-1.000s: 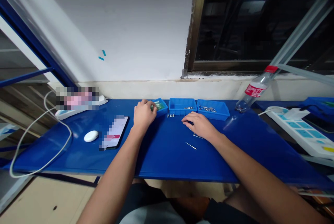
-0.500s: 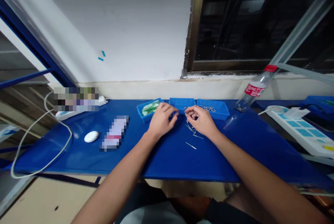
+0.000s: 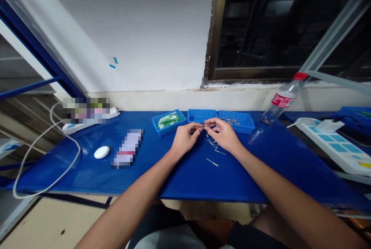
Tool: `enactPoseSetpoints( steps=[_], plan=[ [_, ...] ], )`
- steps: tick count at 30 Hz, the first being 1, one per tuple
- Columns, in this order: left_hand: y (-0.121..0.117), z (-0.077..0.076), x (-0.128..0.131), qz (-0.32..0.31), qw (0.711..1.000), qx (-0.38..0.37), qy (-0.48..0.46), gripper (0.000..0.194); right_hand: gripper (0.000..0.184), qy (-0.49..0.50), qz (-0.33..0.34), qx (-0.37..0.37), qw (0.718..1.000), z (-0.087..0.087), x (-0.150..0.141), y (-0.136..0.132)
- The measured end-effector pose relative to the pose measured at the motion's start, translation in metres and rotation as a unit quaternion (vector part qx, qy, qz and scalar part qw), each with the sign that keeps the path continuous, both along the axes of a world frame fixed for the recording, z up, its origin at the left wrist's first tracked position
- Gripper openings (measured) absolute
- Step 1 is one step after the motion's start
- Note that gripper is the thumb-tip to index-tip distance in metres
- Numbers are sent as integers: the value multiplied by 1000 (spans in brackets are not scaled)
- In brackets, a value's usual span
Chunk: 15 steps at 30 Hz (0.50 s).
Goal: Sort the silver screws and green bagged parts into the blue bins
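Observation:
My left hand (image 3: 184, 139) and my right hand (image 3: 222, 134) meet fingertip to fingertip just above the blue mat (image 3: 179, 171), in front of the middle blue tray (image 3: 202, 116). Between the fingertips is a small metal part (image 3: 203, 126), pinched from both sides. Several thin metal pins (image 3: 213, 145) lie on the mat under and beside my right hand, with one pin (image 3: 211, 162) lying nearer to me. A left tray (image 3: 169, 122) holds small green bags. A right tray (image 3: 236, 120) holds more metal pins.
A phone (image 3: 128, 149) and a white oval device (image 3: 102, 151) lie on the mat's left. A white power strip (image 3: 333, 144) sits at right, another strip with a looping cable (image 3: 43, 152) at left. A plastic bottle (image 3: 282, 100) leans by the window sill.
My left hand left the green-bag tray and moved right to meet my right hand. My right hand lifted off the mat and both now pinch a small metal part.

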State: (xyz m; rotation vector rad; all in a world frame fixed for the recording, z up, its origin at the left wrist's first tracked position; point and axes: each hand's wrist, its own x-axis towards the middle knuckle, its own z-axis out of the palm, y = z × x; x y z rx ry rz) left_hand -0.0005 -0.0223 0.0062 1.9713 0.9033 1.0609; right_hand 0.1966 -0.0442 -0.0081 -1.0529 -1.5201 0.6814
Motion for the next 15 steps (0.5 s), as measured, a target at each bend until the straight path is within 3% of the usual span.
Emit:
enactPoseSetpoints(
  steps=[7,12,15],
  plan=[
    [10,-14,5,-17,989,-92,-117,30,19,-53,-26,23,998,0,-1,-3],
    [13,-11,3,-24,987,-102,-123,33,27,-122,-41,49,990,3,-3,-6],
    [9,-6,2,-13,990,-93,-104,34,22,-154,-60,61,984,6,-4,-8]
  ],
)
